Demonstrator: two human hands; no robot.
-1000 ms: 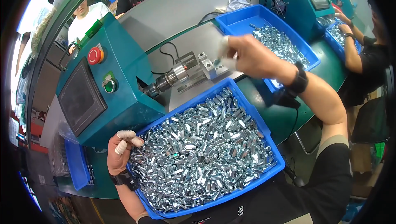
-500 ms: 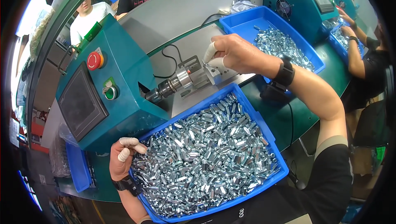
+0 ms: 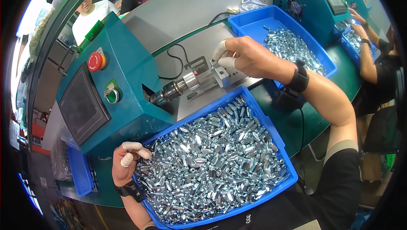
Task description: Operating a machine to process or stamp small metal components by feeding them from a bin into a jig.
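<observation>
My right hand (image 3: 250,58), finger covers on its thumb and forefinger, is closed in a pinch at the top of a small metal fixture block (image 3: 220,76). Whatever lies between those fingertips is too small to make out. To the left of the block, a machine spindle with a metal chuck (image 3: 190,81) points toward it. At the left edge of a blue tray (image 3: 265,122), my left hand (image 3: 124,162) rests with covered fingers curled over shiny hexagonal metal sleeves (image 3: 212,158). Its fingertips are bent close together; anything in them is hidden.
A green machine housing (image 3: 127,60) with a dark screen and red stop button (image 3: 96,62) stands at left. Behind my right wrist is another blue tray (image 3: 250,27) of metal pieces. A co-worker's arm (image 3: 368,60) is at far right; two people are behind the partition (image 3: 182,18).
My right hand has shifted slightly right, its fingertips drawing back a little from the spindle side of the block. The left hand stays at the tray edge.
</observation>
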